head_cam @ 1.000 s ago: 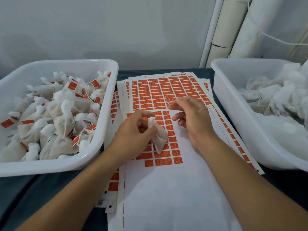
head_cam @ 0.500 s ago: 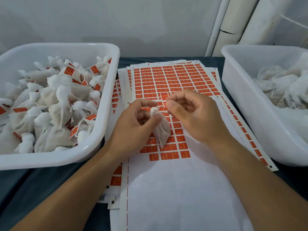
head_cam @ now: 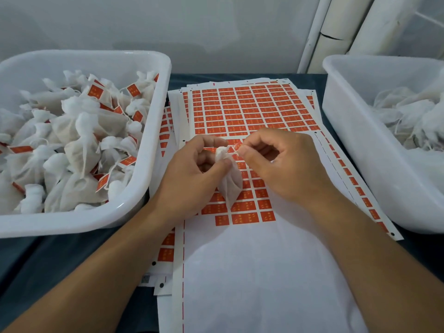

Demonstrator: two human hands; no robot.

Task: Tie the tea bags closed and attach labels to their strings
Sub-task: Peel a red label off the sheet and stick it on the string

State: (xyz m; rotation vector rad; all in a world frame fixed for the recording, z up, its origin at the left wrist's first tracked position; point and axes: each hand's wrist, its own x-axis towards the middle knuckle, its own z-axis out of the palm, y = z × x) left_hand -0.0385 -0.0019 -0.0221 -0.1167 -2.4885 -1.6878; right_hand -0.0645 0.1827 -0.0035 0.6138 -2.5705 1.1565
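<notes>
At the centre of the frame I have my left hand (head_cam: 194, 169) pinching the gathered neck of the tea bag (head_cam: 229, 181), which hangs over the label sheet (head_cam: 252, 109). My right hand (head_cam: 276, 162) has thumb and forefinger closed on a small orange label (head_cam: 237, 147) at the bag's string, other fingers curled. The risk I see: the string is thin and barely visible, so the label may fold onto itself without catching it, or stick to my fingertip. If my left pinch slackens, the neck could loosen and spill.

Dark table (head_cam: 60, 260), two tubs (head_cam: 153, 131), label sheets (head_cam: 264, 272)
</notes>
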